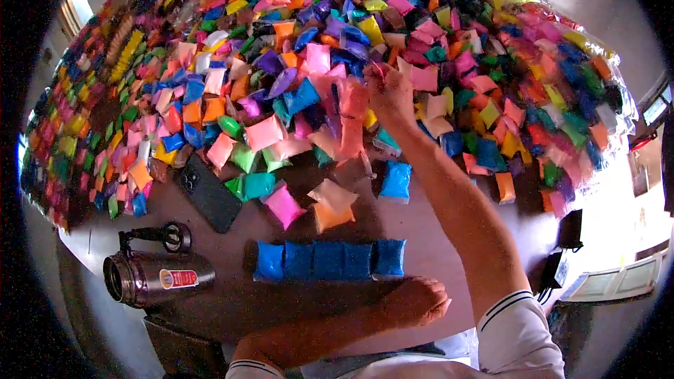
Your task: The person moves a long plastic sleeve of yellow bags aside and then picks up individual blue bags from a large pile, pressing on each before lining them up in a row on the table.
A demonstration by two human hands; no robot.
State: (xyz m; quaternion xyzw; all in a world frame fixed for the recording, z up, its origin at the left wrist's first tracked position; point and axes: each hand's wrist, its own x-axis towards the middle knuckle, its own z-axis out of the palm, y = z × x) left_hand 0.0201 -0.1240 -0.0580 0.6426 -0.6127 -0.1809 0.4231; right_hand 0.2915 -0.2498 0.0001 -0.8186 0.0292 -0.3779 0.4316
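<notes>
My right hand [390, 95] reaches into the big heap of coloured packets [337, 35], its fingers closed on the edge of a blurred, see-through pink packet strip [352, 116]. Near the table's front edge my left hand [415, 302] is curled, and what it holds, if anything, is hidden. Just beyond it lies a row of several dark blue packets [330, 260], side by side. A single bright blue packet [395, 182] rests between that row and the heap. Left of it are an orange packet [333, 217] and a pink packet [283, 205].
A black phone [209, 193] lies at the heap's front left edge. A steel flask [160, 277] lies on its side at the table's left. Black boxes with cables [559, 268] are at the right edge. A chair back [184, 351] shows at the lower left.
</notes>
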